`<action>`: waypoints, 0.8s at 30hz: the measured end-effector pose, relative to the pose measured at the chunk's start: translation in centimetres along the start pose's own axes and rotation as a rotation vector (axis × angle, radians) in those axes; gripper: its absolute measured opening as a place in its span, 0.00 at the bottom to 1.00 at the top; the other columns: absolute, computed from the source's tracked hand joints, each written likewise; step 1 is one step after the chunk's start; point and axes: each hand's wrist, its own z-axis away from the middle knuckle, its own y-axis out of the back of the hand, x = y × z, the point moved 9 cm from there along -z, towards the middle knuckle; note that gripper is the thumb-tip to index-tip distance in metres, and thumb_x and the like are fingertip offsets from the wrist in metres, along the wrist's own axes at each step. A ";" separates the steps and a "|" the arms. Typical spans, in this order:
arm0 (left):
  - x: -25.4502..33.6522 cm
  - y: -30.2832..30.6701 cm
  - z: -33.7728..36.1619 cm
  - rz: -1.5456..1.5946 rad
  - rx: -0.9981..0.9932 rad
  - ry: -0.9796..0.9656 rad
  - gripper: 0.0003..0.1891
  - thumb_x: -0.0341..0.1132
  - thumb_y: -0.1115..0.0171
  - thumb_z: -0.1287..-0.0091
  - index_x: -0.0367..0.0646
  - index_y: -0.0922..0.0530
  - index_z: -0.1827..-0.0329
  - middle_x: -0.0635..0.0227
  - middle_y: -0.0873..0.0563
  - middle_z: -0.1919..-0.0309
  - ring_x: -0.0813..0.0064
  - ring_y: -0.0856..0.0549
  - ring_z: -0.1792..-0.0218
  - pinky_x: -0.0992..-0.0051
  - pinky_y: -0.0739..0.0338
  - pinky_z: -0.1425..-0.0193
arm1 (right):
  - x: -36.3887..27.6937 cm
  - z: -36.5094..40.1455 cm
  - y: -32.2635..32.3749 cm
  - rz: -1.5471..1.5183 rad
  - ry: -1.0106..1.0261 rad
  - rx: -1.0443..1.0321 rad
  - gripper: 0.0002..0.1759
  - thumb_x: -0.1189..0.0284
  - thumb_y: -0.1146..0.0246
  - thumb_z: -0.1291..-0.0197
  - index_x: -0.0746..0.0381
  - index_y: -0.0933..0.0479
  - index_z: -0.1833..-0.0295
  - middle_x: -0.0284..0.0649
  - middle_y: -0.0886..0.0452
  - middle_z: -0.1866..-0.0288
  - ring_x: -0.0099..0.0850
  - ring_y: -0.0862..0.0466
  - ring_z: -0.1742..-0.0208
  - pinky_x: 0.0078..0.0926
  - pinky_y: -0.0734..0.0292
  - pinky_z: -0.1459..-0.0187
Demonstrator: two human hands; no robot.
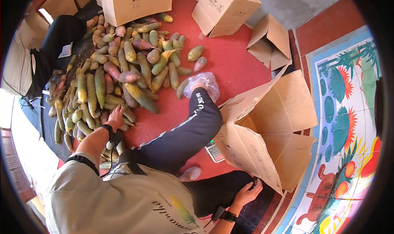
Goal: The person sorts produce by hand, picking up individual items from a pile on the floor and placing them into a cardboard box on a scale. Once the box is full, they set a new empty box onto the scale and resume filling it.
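My left hand (115, 118) reaches onto the lower right edge of a large pile of green and reddish radishes (131, 65), its fingers spread against them and nothing visibly gripped. My right hand (248, 192) is beside my knee, just below a big open cardboard box (266, 152); its fingers are loosely curled and apart, with nothing seen in them. A green radish (141, 97) with a yellow end lies a little above my left hand.
More cardboard boxes (223, 8) stand at the back on the red floor (230, 65). A small scale (215, 152) sits beside the open box. My bent leg crosses the middle, its foot in a plastic bag (208, 83). Another person's dark-clothed limb (61, 30) is at upper left.
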 end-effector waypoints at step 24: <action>2.6 -2.1 -0.2 -0.030 -0.196 0.224 0.18 0.41 0.32 0.48 0.45 0.17 0.54 0.58 0.16 0.54 0.66 0.17 0.50 0.71 0.21 0.49 | -1.3 -0.6 -0.3 0.031 0.022 -0.026 0.15 0.79 0.47 0.43 0.72 0.28 0.50 0.53 0.25 0.52 0.48 0.23 0.52 0.39 0.27 0.50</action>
